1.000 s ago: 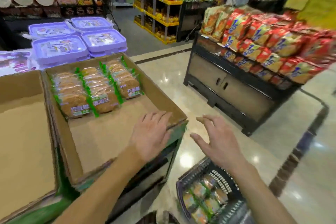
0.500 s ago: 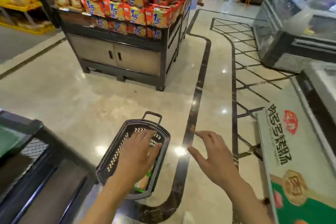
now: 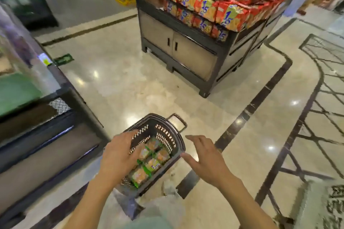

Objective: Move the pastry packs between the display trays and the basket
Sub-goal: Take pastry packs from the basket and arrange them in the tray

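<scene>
Shop floor: one basket (image 3: 176, 141), roughly five pastry packs (image 3: 151, 165), two hands.

Left hand (image 3: 119, 156) hides packs (image 3: 149, 163); labels blurred.

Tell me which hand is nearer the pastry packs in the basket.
Left. The left hand reaches into the basket, fingers at the pastry packs. The right hand hovers open outside the basket's right rim, apart from them.

Red snack bags (image 3: 226, 13) on the display stand bear "15"
</scene>
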### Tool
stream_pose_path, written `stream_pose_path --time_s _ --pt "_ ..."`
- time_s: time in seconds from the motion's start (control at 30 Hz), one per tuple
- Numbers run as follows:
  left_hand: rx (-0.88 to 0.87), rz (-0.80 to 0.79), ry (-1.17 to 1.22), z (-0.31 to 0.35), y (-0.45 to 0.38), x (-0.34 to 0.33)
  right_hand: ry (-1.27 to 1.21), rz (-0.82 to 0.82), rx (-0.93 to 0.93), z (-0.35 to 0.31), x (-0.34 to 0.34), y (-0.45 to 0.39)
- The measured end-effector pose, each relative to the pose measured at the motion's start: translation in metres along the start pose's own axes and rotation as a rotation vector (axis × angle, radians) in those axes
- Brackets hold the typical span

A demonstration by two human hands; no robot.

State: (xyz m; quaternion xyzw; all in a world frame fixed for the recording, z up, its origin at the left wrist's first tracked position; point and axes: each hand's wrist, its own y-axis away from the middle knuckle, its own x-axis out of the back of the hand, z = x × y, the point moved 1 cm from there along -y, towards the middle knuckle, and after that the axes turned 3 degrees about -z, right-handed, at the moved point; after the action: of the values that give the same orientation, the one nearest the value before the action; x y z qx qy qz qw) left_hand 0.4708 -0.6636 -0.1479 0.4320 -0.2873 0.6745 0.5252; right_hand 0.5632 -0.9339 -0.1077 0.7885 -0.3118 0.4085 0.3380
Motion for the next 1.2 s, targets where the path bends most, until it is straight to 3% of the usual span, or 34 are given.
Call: stream_pose_path --time_s 0.2,0.33,0.57,0.7,0.83,1.0,1.2 --pt "0.240 0.091 0.074 -0.024 -0.045 -0.039 0.057 -0.180 0.184 -0.005 0.029 -0.094" --pt "0.352 0.053 0.153 -0.008 -0.076 -0.057 0.126 -0.245 0.263 0.020 0.039 -0.138" --pt "0.589 0.059 0.225 -0.026 -0.087 -0.091 0.243 -0.545 0.433 0.040 -0.006 -0.238" --pt "0.816 0.095 0.235 -0.063 -0.086 -0.137 0.331 -0.731 0.512 0.066 -0.080 -0.323" --pt "0.954 0.087 0.250 -0.099 -0.103 -0.209 0.261 -0.839 0.374 0.100 -0.173 -0.409" --pt "0.970 -0.027 0.316 -0.169 -0.146 -0.340 0.187 -0.897 0.309 0.147 -0.334 -0.478" --pt "0.900 -0.129 0.326 -0.252 -0.169 -0.476 0.496 -0.928 0.402 0.219 -0.506 -0.495"
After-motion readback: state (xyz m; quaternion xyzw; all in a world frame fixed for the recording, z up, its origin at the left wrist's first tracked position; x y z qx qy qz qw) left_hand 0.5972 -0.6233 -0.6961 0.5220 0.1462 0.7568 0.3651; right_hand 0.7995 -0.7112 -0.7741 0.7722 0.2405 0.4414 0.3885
